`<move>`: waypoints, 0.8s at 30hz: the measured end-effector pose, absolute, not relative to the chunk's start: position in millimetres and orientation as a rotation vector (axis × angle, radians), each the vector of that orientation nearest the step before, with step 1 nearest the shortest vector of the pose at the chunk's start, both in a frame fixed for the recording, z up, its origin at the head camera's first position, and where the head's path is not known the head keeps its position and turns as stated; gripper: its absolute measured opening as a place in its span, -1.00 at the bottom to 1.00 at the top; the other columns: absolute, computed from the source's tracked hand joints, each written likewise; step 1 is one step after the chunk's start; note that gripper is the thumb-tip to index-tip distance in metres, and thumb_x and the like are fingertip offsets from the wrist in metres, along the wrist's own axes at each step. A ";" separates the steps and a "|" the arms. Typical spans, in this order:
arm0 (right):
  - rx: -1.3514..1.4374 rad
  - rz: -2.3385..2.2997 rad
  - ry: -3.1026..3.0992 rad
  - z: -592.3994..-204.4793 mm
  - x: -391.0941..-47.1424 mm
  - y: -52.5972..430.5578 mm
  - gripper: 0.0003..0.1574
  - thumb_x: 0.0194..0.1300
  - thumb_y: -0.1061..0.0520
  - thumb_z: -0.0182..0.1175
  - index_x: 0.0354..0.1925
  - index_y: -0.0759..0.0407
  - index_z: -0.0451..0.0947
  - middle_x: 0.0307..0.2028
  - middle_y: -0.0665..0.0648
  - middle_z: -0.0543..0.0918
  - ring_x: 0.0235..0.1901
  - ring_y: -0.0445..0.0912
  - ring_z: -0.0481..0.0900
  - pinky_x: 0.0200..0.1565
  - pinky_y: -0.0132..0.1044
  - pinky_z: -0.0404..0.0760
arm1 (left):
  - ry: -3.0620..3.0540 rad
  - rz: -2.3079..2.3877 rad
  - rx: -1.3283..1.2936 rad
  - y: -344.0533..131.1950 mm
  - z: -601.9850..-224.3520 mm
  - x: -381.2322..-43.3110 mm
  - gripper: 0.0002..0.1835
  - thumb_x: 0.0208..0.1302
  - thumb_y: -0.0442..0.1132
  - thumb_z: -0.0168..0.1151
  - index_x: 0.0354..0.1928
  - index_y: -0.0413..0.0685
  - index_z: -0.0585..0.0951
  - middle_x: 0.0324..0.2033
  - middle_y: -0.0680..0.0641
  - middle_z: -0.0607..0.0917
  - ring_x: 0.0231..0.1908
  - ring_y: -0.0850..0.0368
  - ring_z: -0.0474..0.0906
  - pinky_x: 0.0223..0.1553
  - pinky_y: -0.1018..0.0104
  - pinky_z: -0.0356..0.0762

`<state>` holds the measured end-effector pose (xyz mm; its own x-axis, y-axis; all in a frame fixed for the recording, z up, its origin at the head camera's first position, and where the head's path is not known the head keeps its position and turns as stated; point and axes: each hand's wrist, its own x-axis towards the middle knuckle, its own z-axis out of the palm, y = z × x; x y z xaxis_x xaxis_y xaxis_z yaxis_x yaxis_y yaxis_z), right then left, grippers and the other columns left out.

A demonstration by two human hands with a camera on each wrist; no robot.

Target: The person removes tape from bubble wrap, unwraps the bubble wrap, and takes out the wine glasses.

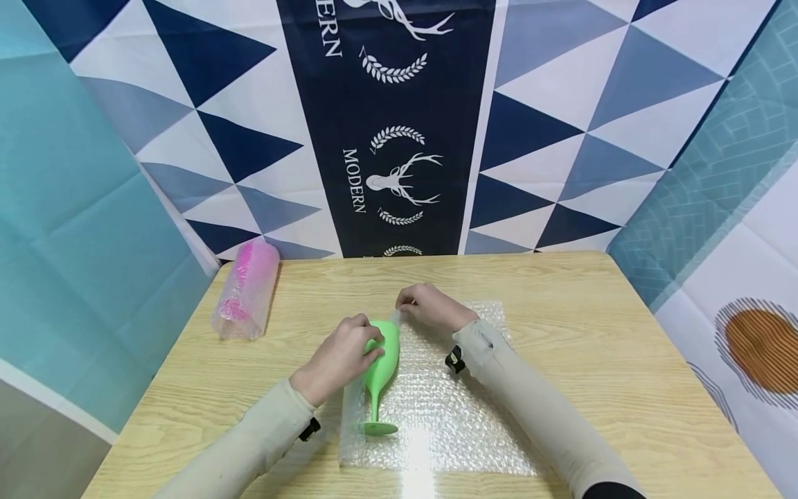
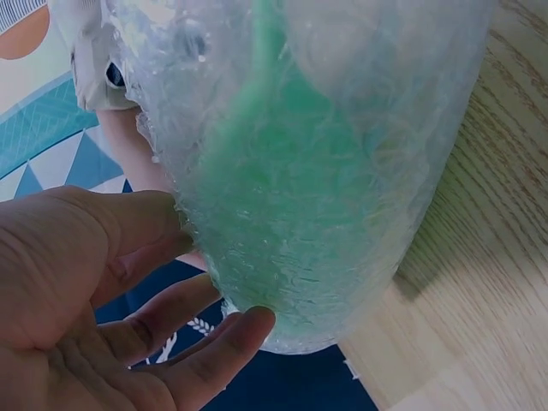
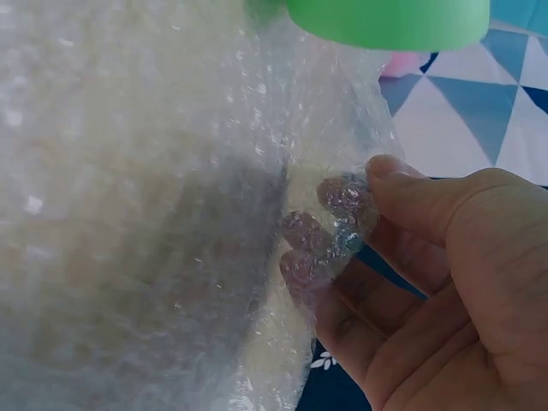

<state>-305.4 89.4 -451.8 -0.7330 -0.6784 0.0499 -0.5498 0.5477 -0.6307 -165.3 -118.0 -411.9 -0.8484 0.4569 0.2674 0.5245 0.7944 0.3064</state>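
A green goblet [image 1: 382,360] lies on its side on a sheet of bubble wrap [image 1: 461,416], its foot toward the near edge of the table. My left hand [image 1: 339,357] holds the goblet's bowl, fingers bent over it. In the left wrist view, the goblet [image 2: 282,180] shows blurred through a layer of wrap, with the left hand's fingers [image 2: 205,360] at the bowl end. My right hand [image 1: 431,306] pinches the far edge of the wrap beside the goblet's rim. Through the clear film [image 3: 321,231], the right fingertips are visible in the right wrist view.
A pink item rolled in bubble wrap [image 1: 248,291] lies at the back left of the wooden table [image 1: 598,333]. Patterned cloth [image 1: 399,138] hangs behind the table, with more cloth at both sides.
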 end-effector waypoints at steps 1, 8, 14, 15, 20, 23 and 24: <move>-1.040 -0.952 2.580 -451.2 -307.1 88.8 -0.85 0.47 0.25 0.22 -0.12 0.19 0.73 -0.16 0.10 0.79 -0.09 -0.08 0.73 0.01 -0.28 0.72 | -2.797 -0.554 -0.777 -118.2 -411.9 -165.3 -0.88 0.19 -0.27 0.53 -0.25 -0.13 0.79 -0.35 -0.05 0.66 -0.34 0.09 0.54 -0.30 0.34 0.65; -1.022 -0.920 2.600 -454.6 -318.6 85.4 -0.84 0.48 0.24 0.21 -0.17 0.15 0.74 -0.20 0.06 0.79 -0.12 -0.10 0.71 0.03 -0.22 0.70 | -2.816 -0.581 -0.792 -119.6 -410.4 -164.3 -0.79 0.13 -0.23 0.56 -0.22 -0.16 0.79 -0.34 -0.06 0.66 -0.31 0.08 0.56 -0.25 0.31 0.68; -1.045 -0.921 2.607 -457.1 -327.2 79.3 -0.83 0.48 0.22 0.21 -0.16 0.17 0.75 -0.20 0.06 0.79 -0.13 -0.09 0.70 0.05 -0.19 0.69 | -2.856 -0.578 -0.788 -118.8 -408.1 -163.8 -0.68 0.05 -0.18 0.61 -0.17 -0.17 0.78 -0.31 -0.06 0.65 -0.29 0.07 0.56 -0.21 0.29 0.69; -1.045 -0.919 2.609 -457.7 -328.4 78.1 -0.83 0.48 0.22 0.21 -0.16 0.17 0.75 -0.20 0.07 0.79 -0.12 -0.08 0.70 0.05 -0.19 0.69 | -2.864 -0.582 -0.788 -118.5 -407.8 -163.9 -0.67 0.05 -0.18 0.61 -0.16 -0.17 0.78 -0.31 -0.06 0.64 -0.29 0.07 0.56 -0.21 0.29 0.69; -1.003 -0.885 2.618 -460.9 -329.8 75.2 -0.84 0.49 0.21 0.21 -0.15 0.15 0.74 -0.20 0.06 0.79 -0.11 -0.09 0.70 0.08 -0.19 0.68 | -2.890 -0.600 -0.789 -116.5 -407.7 -163.3 -0.66 0.06 -0.18 0.61 -0.15 -0.17 0.77 -0.30 -0.06 0.62 -0.28 0.07 0.54 -0.21 0.28 0.68; -0.989 -0.892 2.623 -461.7 -328.0 75.3 -0.83 0.49 0.21 0.20 -0.15 0.15 0.75 -0.19 0.06 0.79 -0.11 -0.09 0.71 0.07 -0.19 0.69 | -2.883 -0.571 -0.771 -114.7 -409.0 -163.0 -0.68 0.09 -0.16 0.60 -0.16 -0.17 0.76 -0.30 -0.06 0.62 -0.30 0.06 0.54 -0.23 0.28 0.68; -0.989 -0.894 2.622 -461.6 -327.2 75.2 -0.83 0.49 0.21 0.20 -0.13 0.16 0.74 -0.18 0.06 0.79 -0.10 -0.08 0.71 0.07 -0.19 0.69 | -2.878 -0.558 -0.765 -113.9 -409.4 -163.0 -0.68 0.10 -0.15 0.60 -0.16 -0.17 0.76 -0.30 -0.06 0.62 -0.30 0.06 0.54 -0.24 0.28 0.67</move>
<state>-327.2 75.2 -461.6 -0.7564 -0.6537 0.0252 -0.5329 0.5935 -0.6031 -163.0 -113.9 -409.4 -0.8664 0.4579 0.1991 0.4991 0.8051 0.3206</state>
